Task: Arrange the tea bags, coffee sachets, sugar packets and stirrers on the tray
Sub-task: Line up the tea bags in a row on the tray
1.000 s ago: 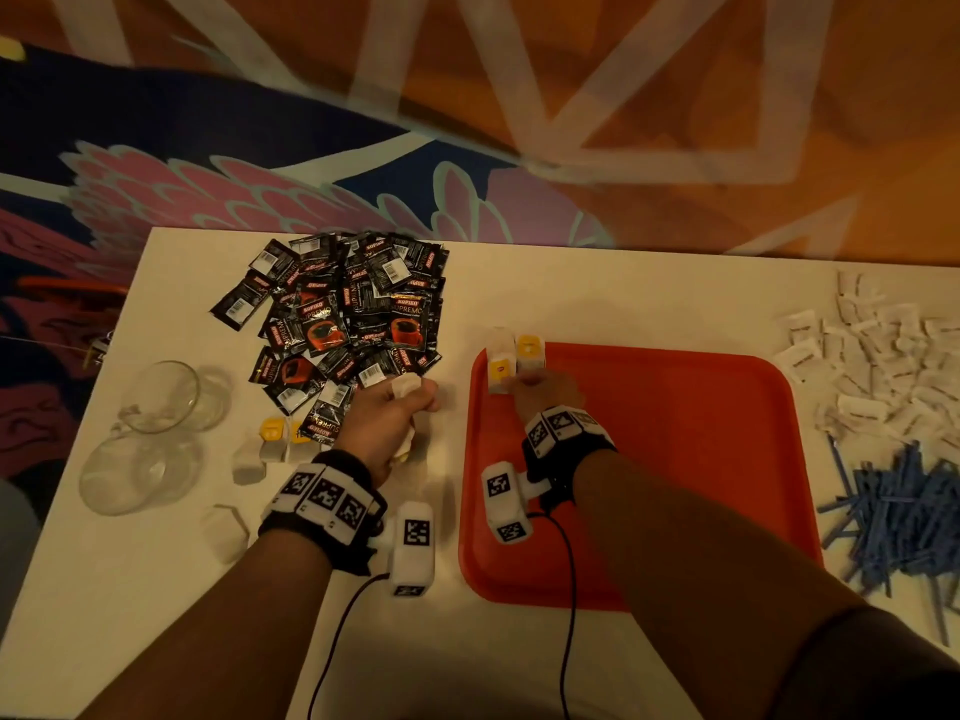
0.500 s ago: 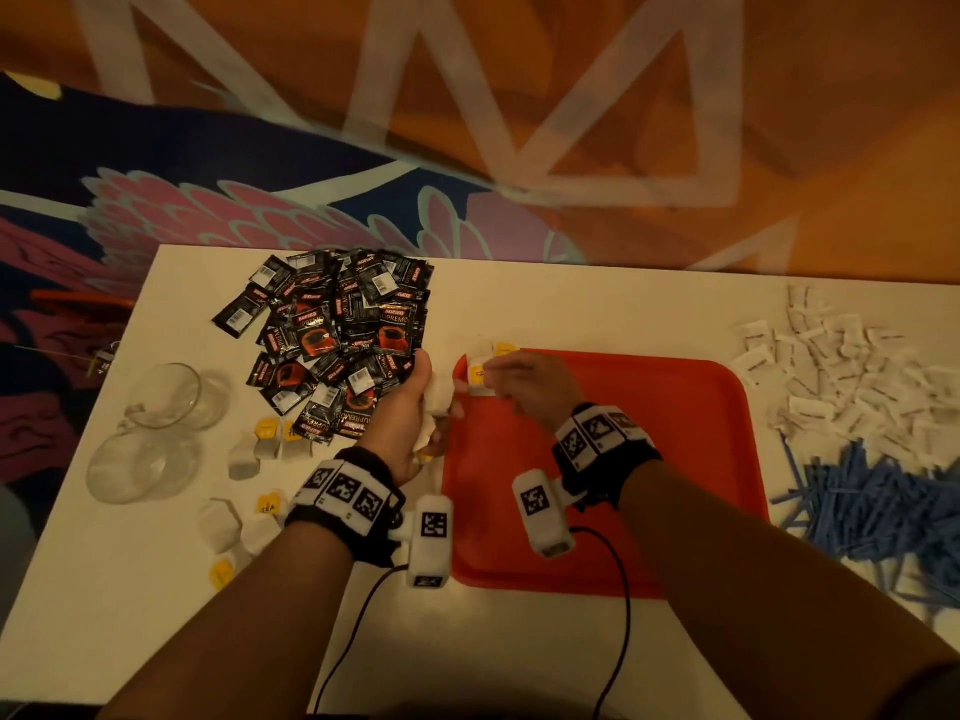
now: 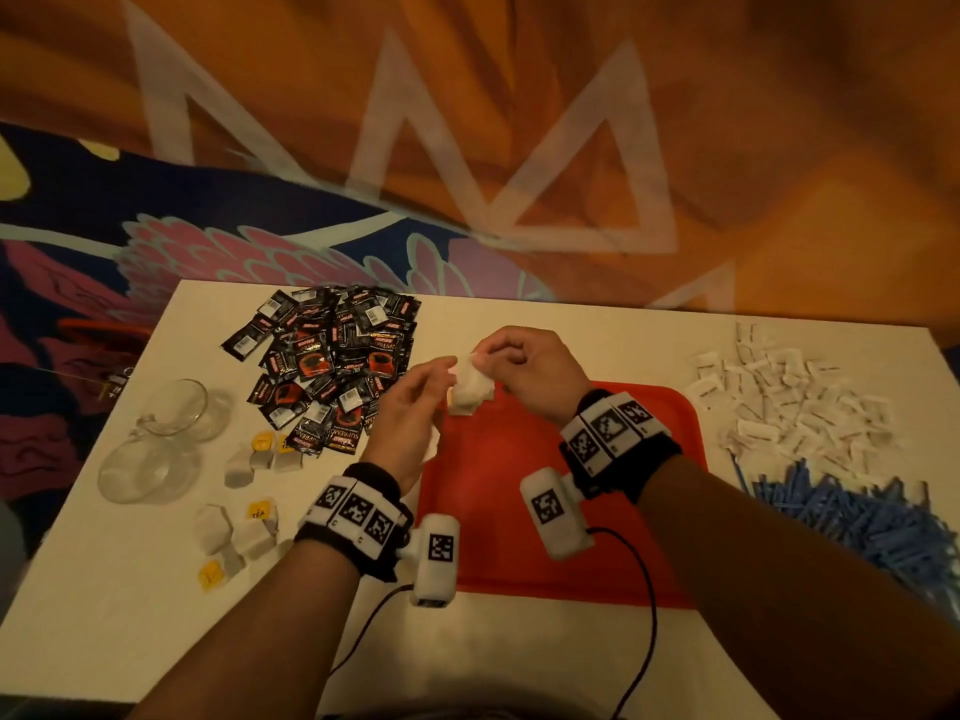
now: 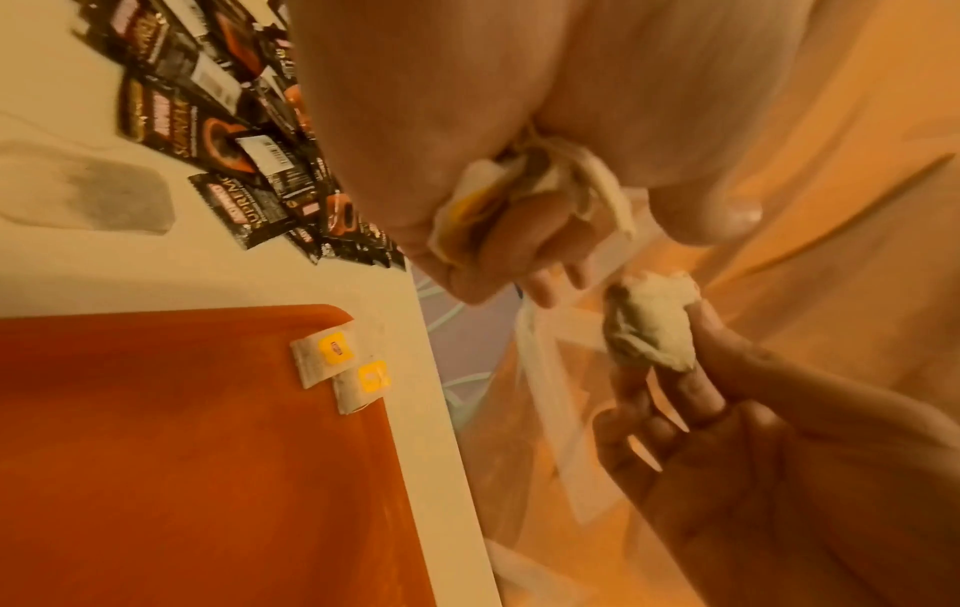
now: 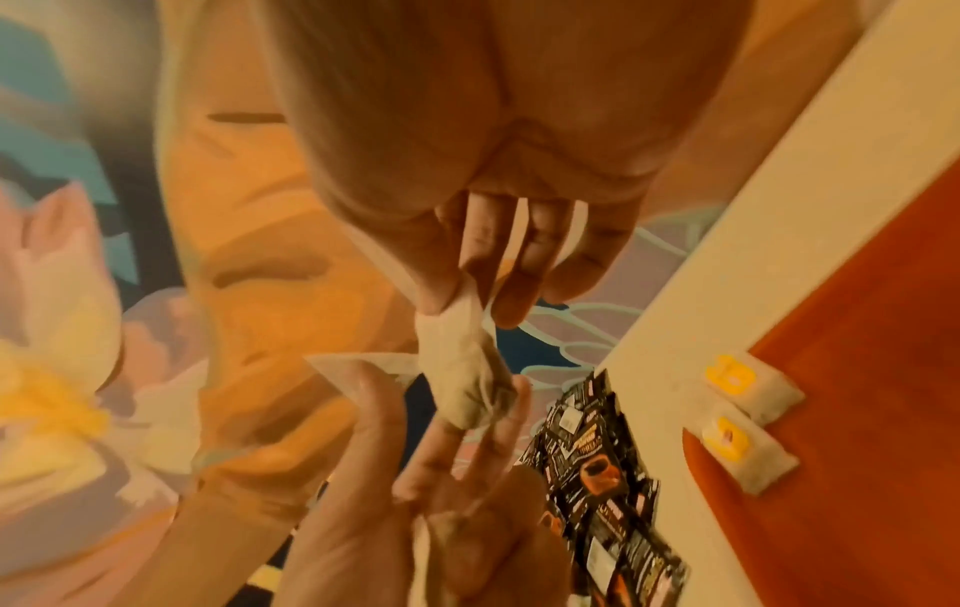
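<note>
The right hand (image 3: 524, 367) pinches a tea bag (image 3: 470, 379); the left hand (image 3: 410, 407) seemingly clutches more. A tangled string could drag bags off the tray (image 3: 649, 511).

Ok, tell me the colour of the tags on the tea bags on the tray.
Yellow tags, clearest in the left wrist view.

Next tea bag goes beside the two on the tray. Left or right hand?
Right, probably. The right hand pinches a tea bag by its top above the red tray, near the two placed bags. The left hand grips a bunch of bags and would have to separate one.
</note>
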